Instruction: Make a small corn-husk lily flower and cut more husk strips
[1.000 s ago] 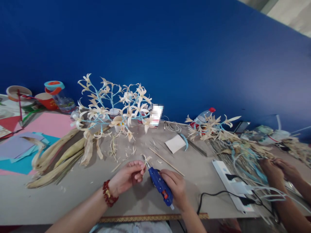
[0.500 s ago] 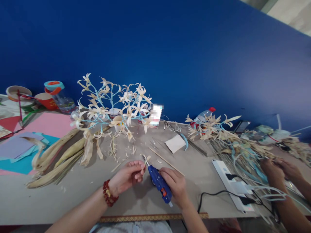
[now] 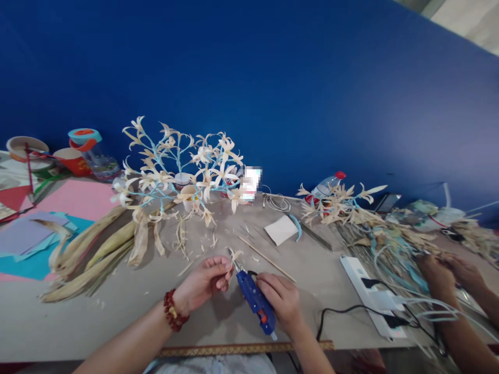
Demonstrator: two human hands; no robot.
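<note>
- Blue plastic marks the hot-glue gun (image 3: 253, 298), at the near middle of the table (image 3: 136, 322), with the right hand (image 3: 281, 301) wrapped around its right side.
- The left hand (image 3: 206, 283) pinches a small pale husk flower (image 3: 236, 255) between thumb and fingers, just left of the gun's metal nozzle (image 3: 238, 266).
- Compared with half a second ago, the gun has slid slightly toward the near edge; its nozzle sits lower, and the flower's curled petals show more fully above it.
- The left hand has hardly moved, so the flower seems to serve as the steady side while the gun does the adjusting.
- That small retreat probably leaves the flower's base easier to reach, though whether nozzle and flower touch, or any glue is out, I cannot tell.
- The two hands are close but apart.
- Far left of them, finished-looking flower branches (image 3: 224, 174) stand unchanged; dried corn husks (image 3: 107, 254) lie at left.
</note>
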